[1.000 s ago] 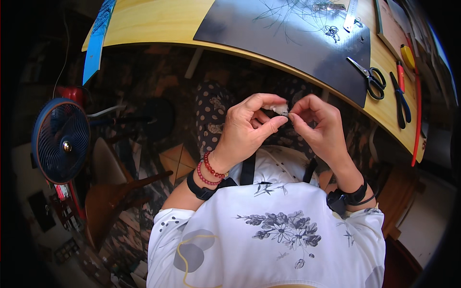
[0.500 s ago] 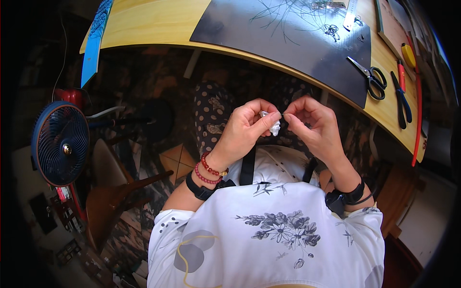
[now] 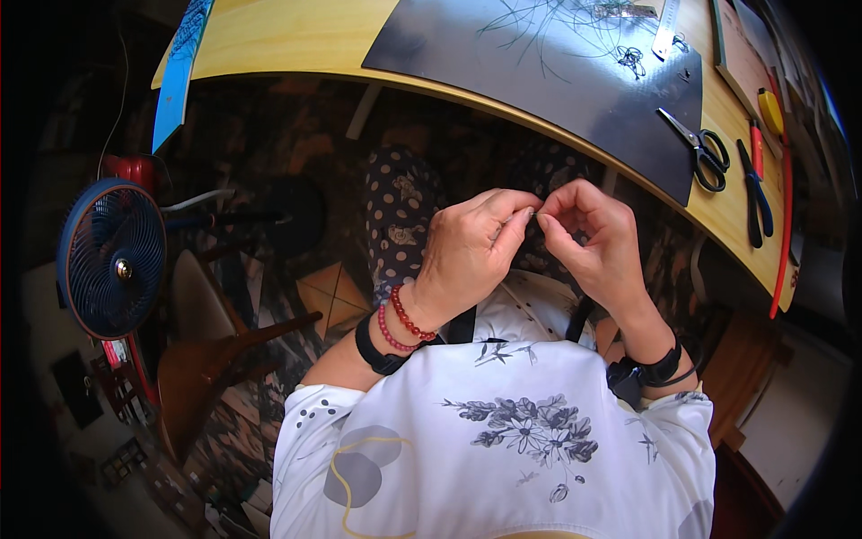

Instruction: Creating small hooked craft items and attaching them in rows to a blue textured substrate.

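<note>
Over my lap, just off the table's near edge, both hands meet at the fingertips. My left hand (image 3: 476, 242) is closed, thumb against the bent fingers, its back turned up. The small white ridged piece it held half a second ago is now hidden behind the fingers. Between the fingertips a tiny pale glint shows, too small to name. My right hand (image 3: 594, 235) pinches thumb and forefinger together beside it, on what looks like the end of a thin strand.
On the yellow wood table (image 3: 287, 40) lies a black mat (image 3: 512, 94) with loose dark strands (image 3: 557, 27) and a tangled black coil (image 3: 631, 61). Scissors (image 3: 709, 162), dark-handled pliers (image 3: 752, 198) and a metal ruler (image 3: 665, 31) lie rightward. A fan (image 3: 114, 260) and chair (image 3: 193, 359) stand left.
My left hand has rolled over, so its back faces up and the white piece no longer shows. The right hand keeps its pinch and has shifted slightly right.
</note>
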Available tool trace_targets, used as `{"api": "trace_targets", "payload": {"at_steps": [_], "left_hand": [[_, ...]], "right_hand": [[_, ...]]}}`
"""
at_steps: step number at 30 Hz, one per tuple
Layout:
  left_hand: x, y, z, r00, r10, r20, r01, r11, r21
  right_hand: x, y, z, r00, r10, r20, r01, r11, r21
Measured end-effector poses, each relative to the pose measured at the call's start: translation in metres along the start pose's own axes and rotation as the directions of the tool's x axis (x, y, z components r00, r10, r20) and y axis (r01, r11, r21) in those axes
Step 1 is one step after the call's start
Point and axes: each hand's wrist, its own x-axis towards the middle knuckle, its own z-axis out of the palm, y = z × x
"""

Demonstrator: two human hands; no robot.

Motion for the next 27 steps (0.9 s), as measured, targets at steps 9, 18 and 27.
{"api": "trace_targets", "payload": {"at_steps": [9,18,27], "left_hand": [[0.0056,0.002,-0.007,0.999,0.023,0.04,-0.024,0.999,0.023],[0.005,0.0019,-0.0064,0.999,0.017,0.041,-0.019,0.999,0.048],[0.0028,0.0008,-0.0034,0.998,0.066,-0.001,-0.066,0.995,0.076]], "right_hand": [[-0.0043,0.0045,0.0036,0.999,0.039,-0.005,-0.039,0.998,0.044],[-0.0033,0.0029,0.0041,0.999,0.04,-0.004,-0.04,0.997,0.061],[-0.0025,0.0021,0.0057,1.0,0.011,-0.028,-0.01,0.999,0.04]]}}
